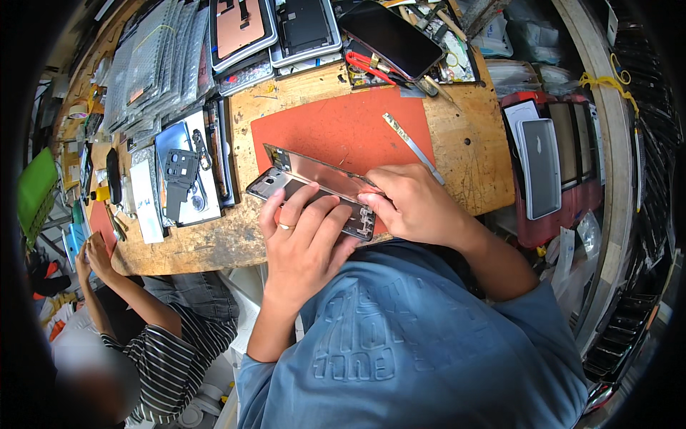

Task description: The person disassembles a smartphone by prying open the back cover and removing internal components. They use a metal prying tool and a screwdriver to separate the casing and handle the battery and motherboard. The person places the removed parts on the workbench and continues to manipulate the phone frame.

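An opened phone lies over the near edge of an orange-red mat (pixel 286 132). Its dark frame (pixel 266 184) carries a black part in the middle and small metal pieces at the right end. Along the far side a thin, shiny panel (pixel 314 171) stands tilted up from the frame. My left hand (pixel 307 239), with a ring on one finger, grips the frame, fingers spread across its top. At the right end my right hand (pixel 418 200) pinches the panel's edge; its fingertips are partly hidden.
Right of the phone lies a thin metal strip (pixel 411 143). Beyond the mat are red-handled pliers (pixel 368 66), a large black phone (pixel 393 39) and trays (pixel 304 32). Bubble-wrapped packs (pixel 146 71) and phone parts (pixel 179 175) sit leftward. At lower left a co-worker's hands (pixel 93 255) show.
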Action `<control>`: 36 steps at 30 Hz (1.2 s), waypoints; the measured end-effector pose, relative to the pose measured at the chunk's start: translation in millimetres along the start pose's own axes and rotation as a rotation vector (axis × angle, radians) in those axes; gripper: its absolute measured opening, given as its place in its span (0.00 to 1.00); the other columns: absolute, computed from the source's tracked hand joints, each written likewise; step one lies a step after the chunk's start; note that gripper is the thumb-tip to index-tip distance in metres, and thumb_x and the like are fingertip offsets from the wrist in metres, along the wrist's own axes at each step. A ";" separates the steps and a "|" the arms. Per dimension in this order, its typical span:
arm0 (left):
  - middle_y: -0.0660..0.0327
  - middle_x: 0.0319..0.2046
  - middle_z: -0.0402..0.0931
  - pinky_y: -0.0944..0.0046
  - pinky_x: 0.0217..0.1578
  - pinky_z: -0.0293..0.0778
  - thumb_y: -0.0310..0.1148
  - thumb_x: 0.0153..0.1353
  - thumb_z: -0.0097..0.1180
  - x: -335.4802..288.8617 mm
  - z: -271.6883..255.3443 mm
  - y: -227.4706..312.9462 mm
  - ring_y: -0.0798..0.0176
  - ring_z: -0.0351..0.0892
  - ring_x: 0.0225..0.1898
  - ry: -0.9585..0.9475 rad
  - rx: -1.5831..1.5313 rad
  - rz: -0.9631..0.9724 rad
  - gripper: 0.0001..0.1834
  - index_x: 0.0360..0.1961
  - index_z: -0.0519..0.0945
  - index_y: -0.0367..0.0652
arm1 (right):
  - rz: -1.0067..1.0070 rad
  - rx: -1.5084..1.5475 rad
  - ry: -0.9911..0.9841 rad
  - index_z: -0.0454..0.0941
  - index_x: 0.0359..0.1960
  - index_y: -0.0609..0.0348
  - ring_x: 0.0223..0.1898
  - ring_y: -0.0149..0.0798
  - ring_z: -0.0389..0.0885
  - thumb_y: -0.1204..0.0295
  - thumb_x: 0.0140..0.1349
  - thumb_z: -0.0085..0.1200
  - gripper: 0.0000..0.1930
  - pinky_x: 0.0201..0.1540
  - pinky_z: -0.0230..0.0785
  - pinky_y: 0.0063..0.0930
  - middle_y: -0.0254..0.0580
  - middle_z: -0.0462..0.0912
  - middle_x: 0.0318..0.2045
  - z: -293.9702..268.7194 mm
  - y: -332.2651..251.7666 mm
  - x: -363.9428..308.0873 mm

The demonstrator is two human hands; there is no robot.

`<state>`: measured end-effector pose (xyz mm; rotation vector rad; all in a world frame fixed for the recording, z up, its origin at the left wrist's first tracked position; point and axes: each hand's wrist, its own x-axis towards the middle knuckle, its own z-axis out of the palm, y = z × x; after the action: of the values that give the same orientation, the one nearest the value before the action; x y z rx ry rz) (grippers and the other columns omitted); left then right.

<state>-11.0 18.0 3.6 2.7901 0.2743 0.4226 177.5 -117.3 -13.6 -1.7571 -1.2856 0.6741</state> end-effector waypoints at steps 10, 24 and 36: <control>0.70 0.47 0.87 0.57 0.49 0.70 0.33 0.56 0.63 11.7 -2.6 -6.7 0.65 0.82 0.48 -0.033 0.010 0.149 0.16 0.47 0.88 0.48 | -0.036 0.001 -0.049 0.76 0.33 0.67 0.35 0.67 0.83 0.76 0.67 0.60 0.07 0.38 0.72 0.56 0.60 0.82 0.30 -5.8 0.4 2.5; 0.67 0.43 0.89 0.56 0.53 0.63 0.34 0.55 0.64 -1.1 14.1 -14.6 0.63 0.83 0.45 0.101 -0.037 0.182 0.16 0.45 0.90 0.49 | -0.064 0.032 0.004 0.72 0.29 0.66 0.29 0.64 0.77 0.77 0.67 0.62 0.11 0.32 0.65 0.51 0.57 0.74 0.24 -1.1 8.4 3.6; 0.72 0.45 0.89 0.61 0.52 0.60 0.35 0.59 0.69 -3.0 14.9 -24.2 0.70 0.82 0.44 0.113 -0.005 0.252 0.12 0.45 0.91 0.52 | 0.002 0.016 -0.006 0.73 0.30 0.66 0.31 0.65 0.79 0.75 0.66 0.61 0.10 0.34 0.67 0.52 0.59 0.76 0.25 -2.1 5.5 4.1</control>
<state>-12.6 35.9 -18.6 2.8090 -0.0561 0.6397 183.3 -114.8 -17.1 -1.7447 -1.2798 0.6895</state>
